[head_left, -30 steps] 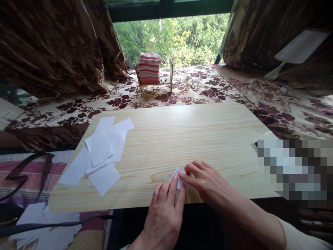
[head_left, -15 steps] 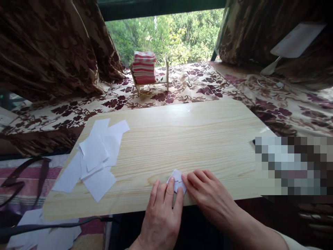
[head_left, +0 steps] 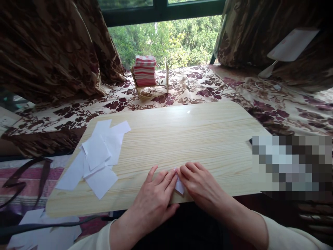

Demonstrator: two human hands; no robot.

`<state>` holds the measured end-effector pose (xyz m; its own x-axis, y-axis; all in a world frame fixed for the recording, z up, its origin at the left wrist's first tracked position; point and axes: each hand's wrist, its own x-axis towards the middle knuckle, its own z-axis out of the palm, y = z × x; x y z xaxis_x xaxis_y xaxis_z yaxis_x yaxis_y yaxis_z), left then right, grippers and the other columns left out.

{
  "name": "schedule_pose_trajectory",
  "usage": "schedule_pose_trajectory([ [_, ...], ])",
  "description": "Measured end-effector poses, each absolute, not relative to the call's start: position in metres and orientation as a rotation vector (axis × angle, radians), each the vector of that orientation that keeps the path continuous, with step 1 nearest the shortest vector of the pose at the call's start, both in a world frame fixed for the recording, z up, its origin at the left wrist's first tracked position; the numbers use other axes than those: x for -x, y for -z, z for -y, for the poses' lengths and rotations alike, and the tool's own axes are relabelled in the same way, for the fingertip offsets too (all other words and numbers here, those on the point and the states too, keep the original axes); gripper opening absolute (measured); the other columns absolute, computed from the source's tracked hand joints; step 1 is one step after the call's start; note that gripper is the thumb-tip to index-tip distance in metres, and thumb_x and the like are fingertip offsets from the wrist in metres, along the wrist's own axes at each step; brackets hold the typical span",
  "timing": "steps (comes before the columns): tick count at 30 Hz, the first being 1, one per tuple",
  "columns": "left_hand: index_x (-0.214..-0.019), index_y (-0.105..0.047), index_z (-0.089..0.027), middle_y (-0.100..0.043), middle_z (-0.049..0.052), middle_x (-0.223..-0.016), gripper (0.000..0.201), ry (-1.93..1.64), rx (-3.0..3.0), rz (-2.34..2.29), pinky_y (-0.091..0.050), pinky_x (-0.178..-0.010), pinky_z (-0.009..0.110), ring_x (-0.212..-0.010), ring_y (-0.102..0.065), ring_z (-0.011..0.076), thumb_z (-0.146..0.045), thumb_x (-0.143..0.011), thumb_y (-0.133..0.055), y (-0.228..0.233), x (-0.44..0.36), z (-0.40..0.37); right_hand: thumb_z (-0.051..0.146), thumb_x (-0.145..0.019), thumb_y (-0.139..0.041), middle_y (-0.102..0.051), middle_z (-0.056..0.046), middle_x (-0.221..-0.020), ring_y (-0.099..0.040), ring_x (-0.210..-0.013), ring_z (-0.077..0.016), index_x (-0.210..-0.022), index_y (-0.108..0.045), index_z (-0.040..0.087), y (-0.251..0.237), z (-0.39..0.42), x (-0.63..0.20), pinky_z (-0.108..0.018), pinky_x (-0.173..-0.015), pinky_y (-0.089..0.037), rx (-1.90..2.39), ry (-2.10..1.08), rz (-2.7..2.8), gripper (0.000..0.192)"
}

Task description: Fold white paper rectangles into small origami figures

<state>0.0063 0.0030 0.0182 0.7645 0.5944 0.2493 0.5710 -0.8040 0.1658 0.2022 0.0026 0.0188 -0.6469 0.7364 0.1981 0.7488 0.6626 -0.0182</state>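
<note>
Left hand point(head_left: 154, 196): fingers fanned, little finger lifted away, thumb apart near the table edge, fingertips down on the paper. Right hand point(head_left: 203, 182): fingers curled, tips at the paper's top end, touching or nearly touching the left's; can't tell if they pinch. Folded paper point(head_left: 179, 186): small, white, matte, on the table near the front edge, between and under the hands. Visible bit is a narrow wedge, long axis running away from the person, blunt corner pointing back toward them; the rest is covered, full shape unclear. Table point(head_left: 195, 139): pale wood-grain top, smooth, slightly glossy, rounded corners. White sheets point(head_left: 96, 152), flat, straight-edged, overlap at its left end. Beyond: floral fabric point(head_left: 187, 92), wooden rack point(head_left: 167, 78) with folded pink-and-white cloths point(head_left: 145, 71).
</note>
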Motion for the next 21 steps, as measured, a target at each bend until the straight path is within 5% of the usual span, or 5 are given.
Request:
schedule_pose_trajectory([
  [10, -0.121, -0.061, -0.008, -0.064, 0.012, -0.126, 0.039, -0.699, -2.924, -1.011, -0.024, -0.114, 0.046, -0.119, -0.055, 0.0248, -0.035, -0.096, -0.05, -0.002, -0.005, 0.012, 0.009, -0.076, -0.066, -0.061, -0.008, -0.082, -0.046, -0.075, -0.0227, -0.086, -0.067, 0.012, -0.017, 0.015, -0.208, -0.035, -0.068, -0.037, 1.193, 0.092, 2.656, 0.01],
  [21, -0.112, -0.066, -0.01, -0.069, 0.011, -0.117, 0.031, -0.791, -2.942, -0.916, -0.034, -0.108, 0.043, -0.114, -0.06, 0.0234, -0.032, -0.094, -0.054, -0.007, 0.007, 0.008, 0.006, -0.079, -0.058, -0.063, -0.009, -0.089, -0.048, -0.078, -0.0233, -0.116, -0.056, 0.006, -0.01, 0.023, -0.227, -0.035, -0.071, -0.041, 1.143, 0.044, 2.664, 0.038],
])
